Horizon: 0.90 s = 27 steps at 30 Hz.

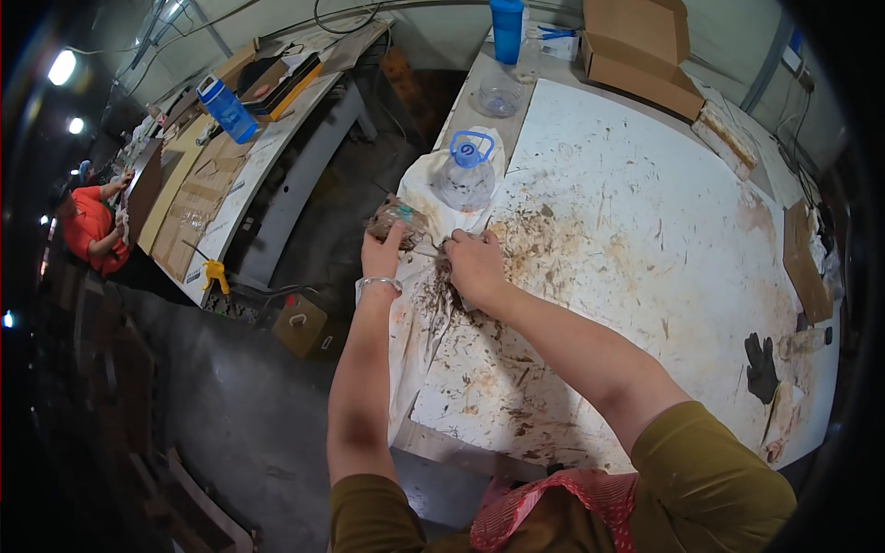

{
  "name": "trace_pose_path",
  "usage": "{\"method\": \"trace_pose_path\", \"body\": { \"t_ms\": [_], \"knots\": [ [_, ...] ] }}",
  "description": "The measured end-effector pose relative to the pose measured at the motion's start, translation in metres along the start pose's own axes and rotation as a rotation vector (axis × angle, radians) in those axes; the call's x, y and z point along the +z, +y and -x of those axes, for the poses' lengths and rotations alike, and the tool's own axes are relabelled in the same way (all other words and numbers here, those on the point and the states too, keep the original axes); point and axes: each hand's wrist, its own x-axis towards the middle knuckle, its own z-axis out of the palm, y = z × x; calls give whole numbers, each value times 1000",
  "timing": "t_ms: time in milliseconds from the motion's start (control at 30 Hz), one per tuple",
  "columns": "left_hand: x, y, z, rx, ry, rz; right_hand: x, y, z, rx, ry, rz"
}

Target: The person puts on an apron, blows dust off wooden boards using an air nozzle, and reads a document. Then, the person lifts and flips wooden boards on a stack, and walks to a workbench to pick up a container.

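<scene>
My left hand (383, 251) is closed round a brownish, partly see-through bundle (410, 224) with a small teal patch, over the left edge of the table. Close beside it, my right hand (475, 267) is low over the work surface with its fingers curled down; what they grip, if anything, is hidden. A stained white cloth (403, 346) hangs along the table edge below both hands. Just beyond them stands a clear plastic jug (464, 182) with a blue handle. Brown scraps (530, 235) lie scattered on the white board (627, 276) right of my hands.
A dark glove (761, 367) lies at the right. Toward the back are an open cardboard box (641, 57), a blue cup (506, 32) and a clear round container (500, 95). Across the aisle, a person in red (90, 226) stands by another bench holding a blue bottle (227, 109).
</scene>
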Motion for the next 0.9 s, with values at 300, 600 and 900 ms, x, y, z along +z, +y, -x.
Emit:
{"method": "trace_pose_path", "body": {
  "t_ms": [300, 600, 900],
  "knots": [
    [23, 6, -6, -9, 139, 34, -4, 5, -3, -71, 2, 45],
    [-6, 36, -30, 239, 544, -49, -5, -6, -3, -89, -20, 55],
    [-87, 98, 64, 758, 602, -810, -26, 7, 6, -5, -193, -206]
  ]
}}
